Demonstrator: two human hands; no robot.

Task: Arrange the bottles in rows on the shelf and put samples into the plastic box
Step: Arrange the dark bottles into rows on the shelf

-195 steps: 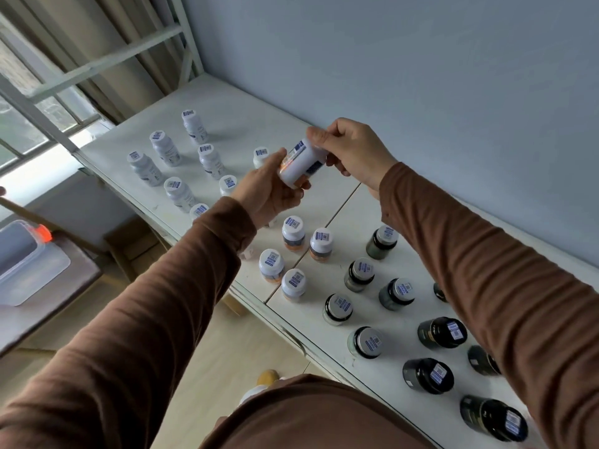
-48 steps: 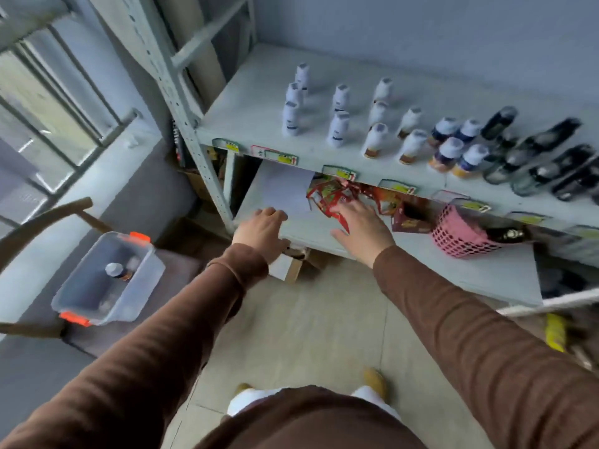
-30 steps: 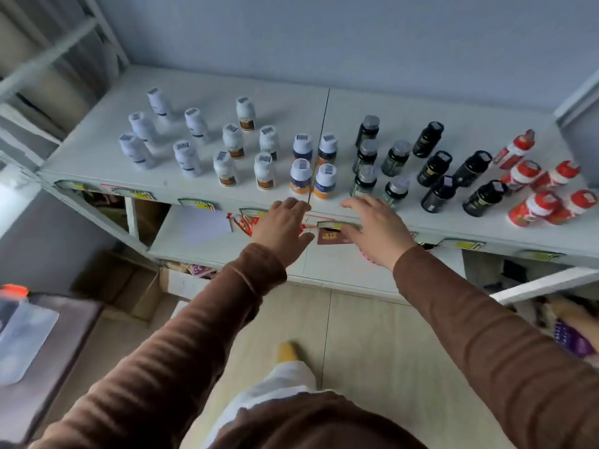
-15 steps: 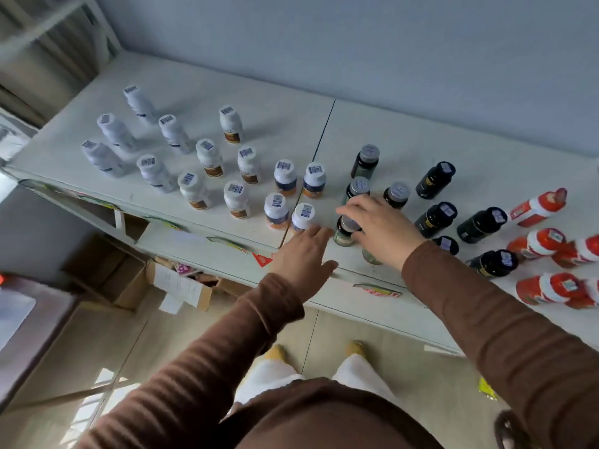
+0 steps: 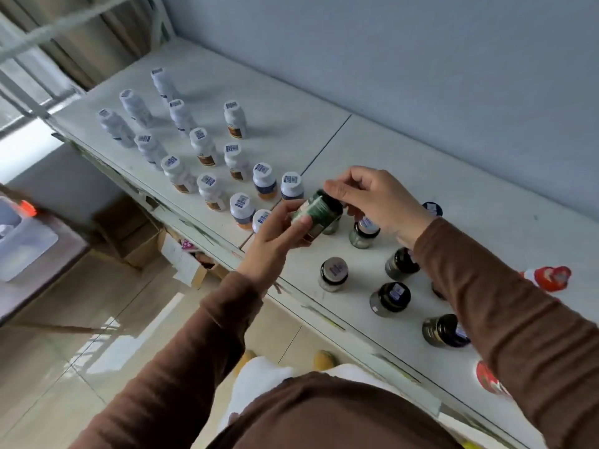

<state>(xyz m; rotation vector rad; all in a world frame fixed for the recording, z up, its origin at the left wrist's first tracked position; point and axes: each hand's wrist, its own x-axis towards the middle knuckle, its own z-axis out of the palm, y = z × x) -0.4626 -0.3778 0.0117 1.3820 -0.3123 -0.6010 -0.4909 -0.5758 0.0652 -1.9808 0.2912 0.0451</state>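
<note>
A dark green glass bottle [image 5: 319, 215] is lifted off the white shelf [image 5: 453, 196] and tilted on its side. My left hand [image 5: 275, 241] grips its body from below, and my right hand [image 5: 376, 202] pinches its black cap end. Several white bottles [image 5: 207, 147] with barcode lids stand in rows on the shelf's left half. Several dark bottles [image 5: 390, 298] with black lids stand on the right half, some hidden under my right arm. The plastic box [image 5: 22, 241] with an orange clip sits at the far left on a low surface.
Red-capped bottles [image 5: 551, 277] lie at the right edge of the shelf. Cardboard boxes [image 5: 142, 241] sit on the floor under the shelf. A blue wall [image 5: 421, 59] backs the shelf, and a window frame is at the upper left.
My right hand has lifted a green bottle from the front of the dark group, and my left hand has come up and closed around it. The view has tilted and moved closer.
</note>
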